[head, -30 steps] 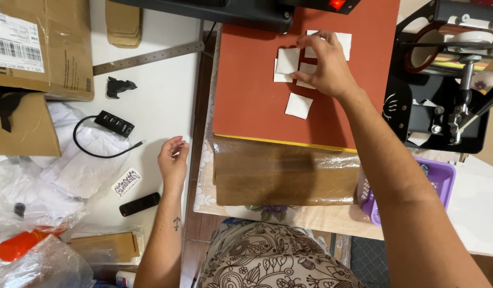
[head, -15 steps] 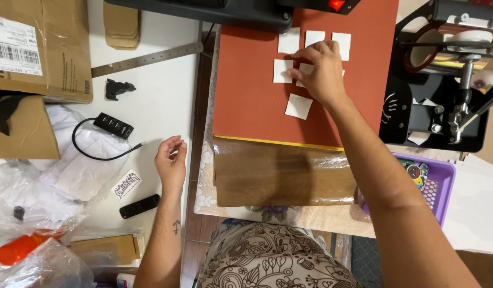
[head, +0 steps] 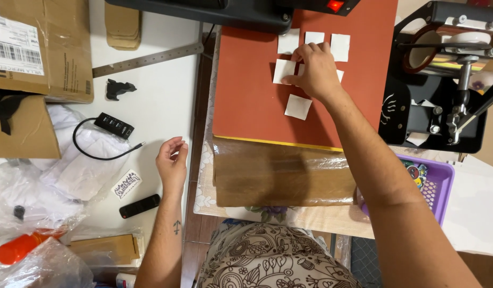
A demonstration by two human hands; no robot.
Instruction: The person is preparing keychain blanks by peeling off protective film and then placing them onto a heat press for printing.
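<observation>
My right hand (head: pixel 313 70) lies flat on the red-brown pad (head: pixel 246 106) of a heat press, fingertips on small white squares. Several white squares (head: pixel 298 106) lie on the pad: three in a row at the top, one at my thumb, one partly under my hand, one lower down. My left hand (head: pixel 172 162) rests on the white table (head: pixel 161 96) to the left, fingers loosely curled, holding nothing. A brown translucent sheet (head: pixel 284 173) hangs over the pad's near edge.
A black mug press (head: pixel 444 80) stands at the right, a purple basket (head: pixel 436 181) below it. On the table lie a metal ruler (head: pixel 148 58), a black hub with cable (head: pixel 114 126), a small black bar (head: pixel 140 206), cardboard boxes (head: pixel 41 48) and plastic bags (head: pixel 38 176).
My right hand has slid slightly down and left over the white squares, which now lie more spread out in a row. My left hand has lifted and curled a little.
</observation>
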